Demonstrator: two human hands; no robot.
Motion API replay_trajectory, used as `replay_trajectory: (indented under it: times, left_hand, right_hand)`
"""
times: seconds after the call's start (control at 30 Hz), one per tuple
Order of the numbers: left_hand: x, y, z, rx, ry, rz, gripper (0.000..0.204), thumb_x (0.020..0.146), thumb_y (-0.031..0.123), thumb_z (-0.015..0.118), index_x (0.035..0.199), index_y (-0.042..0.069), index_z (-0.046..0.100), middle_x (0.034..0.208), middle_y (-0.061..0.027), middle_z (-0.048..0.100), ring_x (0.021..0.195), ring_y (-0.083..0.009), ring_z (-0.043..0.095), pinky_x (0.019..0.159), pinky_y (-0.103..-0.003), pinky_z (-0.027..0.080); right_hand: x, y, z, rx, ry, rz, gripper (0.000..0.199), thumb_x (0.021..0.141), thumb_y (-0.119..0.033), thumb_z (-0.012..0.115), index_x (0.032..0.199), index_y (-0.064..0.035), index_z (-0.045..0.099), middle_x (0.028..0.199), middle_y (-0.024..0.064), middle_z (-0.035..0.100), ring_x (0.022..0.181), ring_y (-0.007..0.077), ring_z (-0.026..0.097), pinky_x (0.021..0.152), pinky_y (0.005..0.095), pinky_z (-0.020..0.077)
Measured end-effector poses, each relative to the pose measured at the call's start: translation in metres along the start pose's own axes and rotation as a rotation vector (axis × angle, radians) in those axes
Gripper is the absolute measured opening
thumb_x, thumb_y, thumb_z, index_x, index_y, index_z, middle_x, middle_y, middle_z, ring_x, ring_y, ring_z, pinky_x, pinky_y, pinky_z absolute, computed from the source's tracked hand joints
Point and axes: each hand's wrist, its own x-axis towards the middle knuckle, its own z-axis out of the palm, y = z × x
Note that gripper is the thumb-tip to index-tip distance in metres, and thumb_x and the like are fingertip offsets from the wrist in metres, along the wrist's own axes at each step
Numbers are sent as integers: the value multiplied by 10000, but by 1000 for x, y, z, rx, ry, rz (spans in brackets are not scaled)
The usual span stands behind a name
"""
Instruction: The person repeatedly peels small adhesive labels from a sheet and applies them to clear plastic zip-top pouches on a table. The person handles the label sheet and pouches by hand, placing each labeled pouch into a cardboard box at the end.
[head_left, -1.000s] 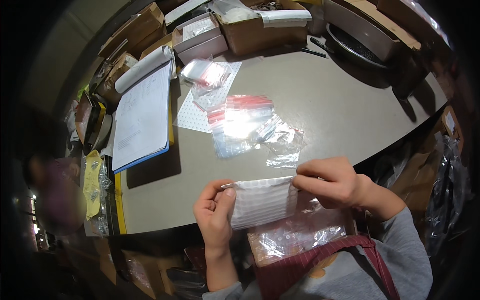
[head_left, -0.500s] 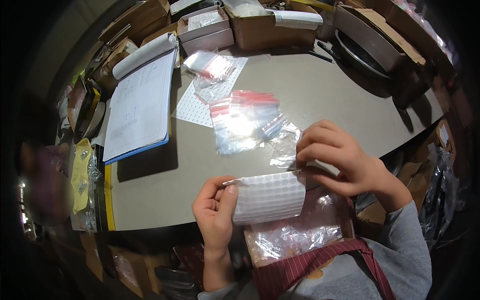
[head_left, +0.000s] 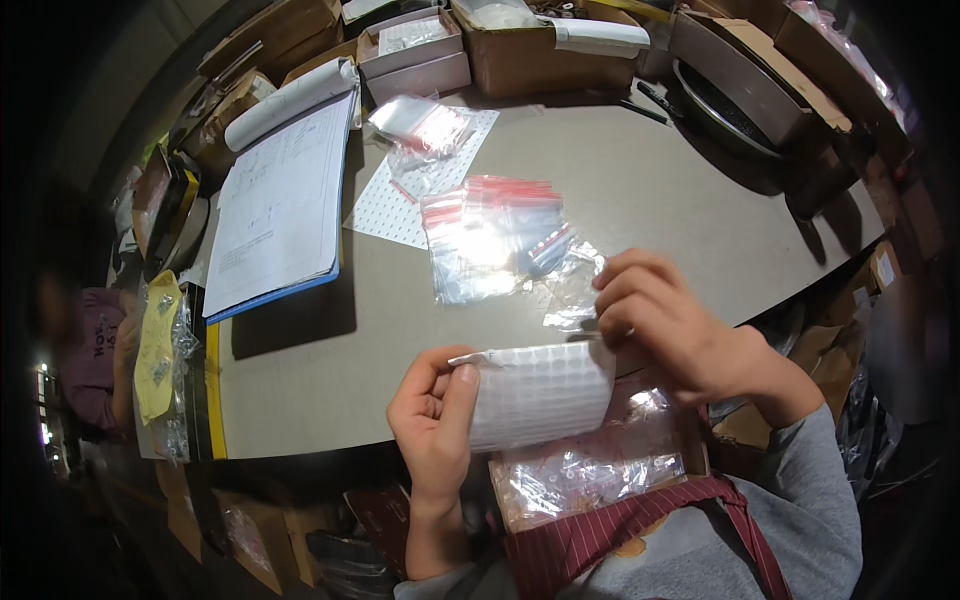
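Observation:
My left hand (head_left: 437, 415) grips the left edge of a sheet of round clear-white stickers (head_left: 540, 392), thumb on the face and fingers behind. The sheet is tilted and curved, held over the table's front edge. My right hand (head_left: 668, 325) is at the sheet's upper right corner, its fingers curled together. Thumb and fingertips are blurred, and whatever they pinch cannot be made out. Just beyond lies a crumpled clear bag (head_left: 572, 290), beside a fanned pile of red-topped zip bags (head_left: 490, 240).
An open box of bagged small parts (head_left: 590, 475) sits below the sheet, against my body. A blue clipboard with papers (head_left: 275, 215) stands left. Behind are a dotted sheet (head_left: 385, 205), filled bags (head_left: 425, 130) and cardboard boxes (head_left: 545, 60). A black pen (head_left: 643, 112) lies far right. A person (head_left: 95, 350) is at the far left.
My right hand has shifted slightly at the sheet's corner, its fingers curling closer. The left hand and sheet have barely moved. The person at the left has come more clearly into view.

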Motion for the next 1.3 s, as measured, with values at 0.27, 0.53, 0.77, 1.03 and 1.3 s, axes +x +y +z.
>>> replay_trajectory:
  times: [0.27,0.53,0.77,1.03,1.3]
  left_hand:
    - [1,1,1,44,-50,7,157,1004,59,634,1117,-48,656,852,16,640,734,-12,523,684,-165,381]
    - [-1,-3,5,46,-12,56,134,993,54,632,1082,-42,661,816,39,605,696,-5,475,654,-169,345]
    - [-3,2,1,49,-62,40,146,978,50,630,1082,-46,669,815,42,583,687,-7,448,644,-175,317]
    - [-13,-5,-4,70,-41,60,172,992,65,629,1111,-49,677,910,-5,651,794,-39,540,749,-187,404]
    - [-10,-9,-1,119,-53,144,156,1003,86,625,1091,-33,674,942,-14,657,805,-52,555,759,-196,417]
  right_hand:
    - [17,52,18,-301,-57,73,311,789,-57,670,1073,28,578,1276,227,538,1370,435,430,1143,528,379]
    - [31,93,14,-107,-140,440,390,860,-199,808,1160,-28,625,1245,146,558,1260,358,469,1061,450,426]
    - [16,114,-14,486,-16,608,170,902,-184,774,969,-36,722,928,41,699,915,145,628,875,316,486]
    - [-32,45,-25,834,65,717,191,989,-141,710,1088,19,741,891,19,712,789,68,618,715,234,506]
    - [-39,62,0,360,363,443,229,1023,-168,662,1101,41,716,915,37,714,865,124,658,822,285,536]
